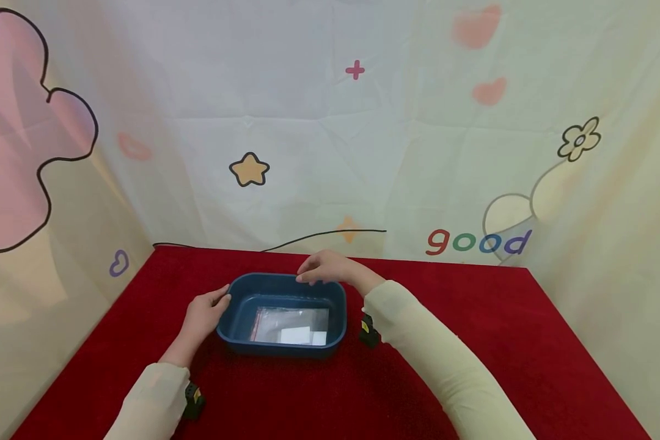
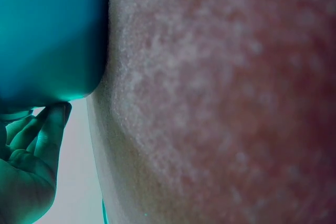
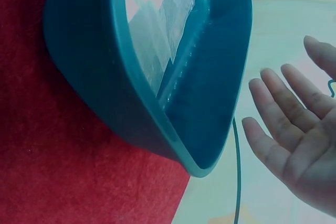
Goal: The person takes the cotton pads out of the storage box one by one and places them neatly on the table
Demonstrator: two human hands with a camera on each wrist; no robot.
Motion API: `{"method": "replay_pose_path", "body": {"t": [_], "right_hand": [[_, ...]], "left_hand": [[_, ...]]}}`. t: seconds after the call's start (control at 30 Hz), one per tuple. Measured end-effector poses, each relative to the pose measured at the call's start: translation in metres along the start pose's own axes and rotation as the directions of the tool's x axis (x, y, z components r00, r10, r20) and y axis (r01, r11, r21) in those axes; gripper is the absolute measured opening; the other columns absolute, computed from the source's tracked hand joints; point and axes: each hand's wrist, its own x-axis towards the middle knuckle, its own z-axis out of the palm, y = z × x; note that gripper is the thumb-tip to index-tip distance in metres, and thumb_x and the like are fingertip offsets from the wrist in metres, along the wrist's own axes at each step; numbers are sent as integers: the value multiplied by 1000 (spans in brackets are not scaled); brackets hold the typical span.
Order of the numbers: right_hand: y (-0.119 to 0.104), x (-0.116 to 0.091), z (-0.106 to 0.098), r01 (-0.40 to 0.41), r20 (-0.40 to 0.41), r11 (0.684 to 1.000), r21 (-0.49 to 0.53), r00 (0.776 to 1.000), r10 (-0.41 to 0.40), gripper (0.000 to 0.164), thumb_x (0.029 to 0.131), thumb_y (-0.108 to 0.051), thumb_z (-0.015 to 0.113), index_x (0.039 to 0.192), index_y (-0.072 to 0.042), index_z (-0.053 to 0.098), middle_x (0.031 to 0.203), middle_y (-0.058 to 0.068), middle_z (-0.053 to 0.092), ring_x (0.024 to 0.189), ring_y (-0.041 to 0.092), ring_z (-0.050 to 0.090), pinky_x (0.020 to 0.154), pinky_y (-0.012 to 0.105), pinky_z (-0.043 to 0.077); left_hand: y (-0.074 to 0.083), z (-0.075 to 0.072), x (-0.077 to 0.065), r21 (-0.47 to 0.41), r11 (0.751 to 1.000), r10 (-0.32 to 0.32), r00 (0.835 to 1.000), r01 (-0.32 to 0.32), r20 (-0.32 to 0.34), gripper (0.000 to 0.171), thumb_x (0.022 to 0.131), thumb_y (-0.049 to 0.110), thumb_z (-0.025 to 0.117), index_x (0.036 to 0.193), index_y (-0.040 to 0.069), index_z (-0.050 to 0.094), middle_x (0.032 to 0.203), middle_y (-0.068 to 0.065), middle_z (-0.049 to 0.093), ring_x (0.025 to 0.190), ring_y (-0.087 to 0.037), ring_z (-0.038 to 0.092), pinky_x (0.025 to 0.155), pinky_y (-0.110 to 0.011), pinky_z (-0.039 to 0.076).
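Note:
A dark blue plastic basin (image 1: pixel 282 349) with rounded corners rests on the red cloth. Inside it lies a clear zip bag (image 1: pixel 291 316) with a red strip at one end and white rectangular pieces. At the basin's left rim, my left hand (image 1: pixel 202 315) holds the edge; in the left wrist view its fingertips (image 2: pixel 52 124) meet the outer wall. My right hand (image 1: pixel 330 267) hovers by the far rim toward the right corner. The right wrist view shows its fingers (image 3: pixel 283 106) spread and loosely bent, apart from the basin, holding nothing.
Red cloth (image 1: pixel 445 342) covers the table. A light curtain (image 1: pixel 308 122) with printed drawings hangs right behind it and along both sides. Small dark devices with yellow marks, one (image 1: pixel 368 330) by the right sleeve and another (image 1: pixel 194 400) by the left, sit at the wrists.

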Motion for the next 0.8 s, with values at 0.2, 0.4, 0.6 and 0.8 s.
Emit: {"method": "replay_pose_path", "body": {"t": [0.2, 0.4, 0.6, 0.8], "right_hand": [[-5, 5, 1, -24, 61, 999, -21, 998, 25, 34, 98, -32, 68, 122, -8, 73, 121, 11, 75, 111, 27, 72, 95, 37, 61], [-6, 10, 4, -54, 88, 998, -16, 995, 56, 34, 98, -32, 68, 120, -8, 73, 118, 12, 75, 111, 28, 72, 96, 37, 61], [-4, 16, 8, -83, 113, 997, 6, 990, 82, 34, 97, -32, 69, 120, -7, 73, 116, 12, 75, 108, 26, 73, 98, 38, 61], [-4, 22, 12, -84, 168, 996, 20, 983, 79, 36, 99, -30, 67, 123, -4, 73, 123, 16, 73, 117, 32, 70, 101, 40, 60]], "left_hand": [[0, -1, 0, 11, 1000, 11, 1000, -11, -4, 48, 107, 15, 49, 151, -4, 44, 153, -29, 47, 144, -47, 44, 116, -59, 44], [0, -2, -1, 12, 1000, 8, 1000, -8, -2, 48, 108, 15, 49, 151, -3, 44, 152, -29, 48, 144, -47, 45, 115, -58, 45], [0, -1, 1, 13, 1000, 8, 1000, -8, -3, 48, 107, 15, 49, 151, -3, 44, 152, -29, 48, 144, -47, 45, 116, -58, 44], [0, 0, 1, 14, 1000, -3, 1000, 3, 2, 48, 108, 15, 49, 151, -3, 44, 152, -29, 48, 144, -46, 45, 116, -58, 44]]}}
